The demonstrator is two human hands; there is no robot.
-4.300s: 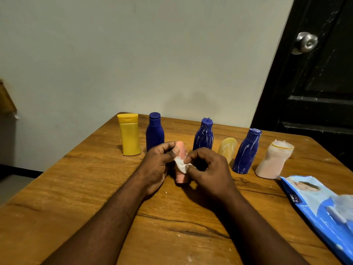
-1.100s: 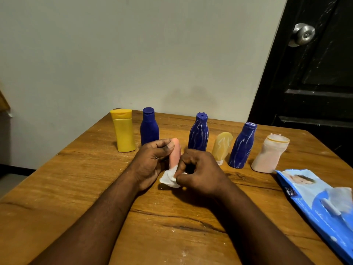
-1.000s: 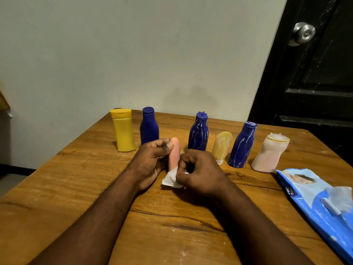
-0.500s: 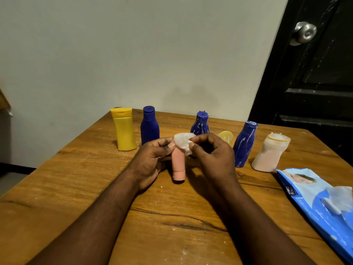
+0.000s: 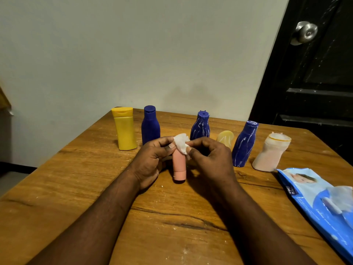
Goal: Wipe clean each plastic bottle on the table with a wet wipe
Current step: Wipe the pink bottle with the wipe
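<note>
A small pink bottle (image 5: 179, 165) stands cap-down on the wooden table (image 5: 76, 178), between my hands. My left hand (image 5: 150, 159) grips its upper part from the left. My right hand (image 5: 208, 159) pinches a white wet wipe (image 5: 181, 142) over the bottle's top end. Behind them stand a yellow bottle (image 5: 125, 129), a plain blue bottle (image 5: 150, 127), a streaked blue bottle (image 5: 200, 127), a pale yellow bottle (image 5: 225, 138) partly hidden by my right hand, another streaked blue bottle (image 5: 244, 144) and a pinkish-white bottle (image 5: 271, 153).
A blue wet-wipe pack (image 5: 321, 203) lies at the table's right edge with a wipe poking out of its opening. A black door (image 5: 315, 73) with a metal knob stands behind on the right. A pale wall runs along the table's far side.
The wipe has gone from the bottle's base up to its top end, carried by my right hand. My left hand keeps its grip on the pink bottle.
</note>
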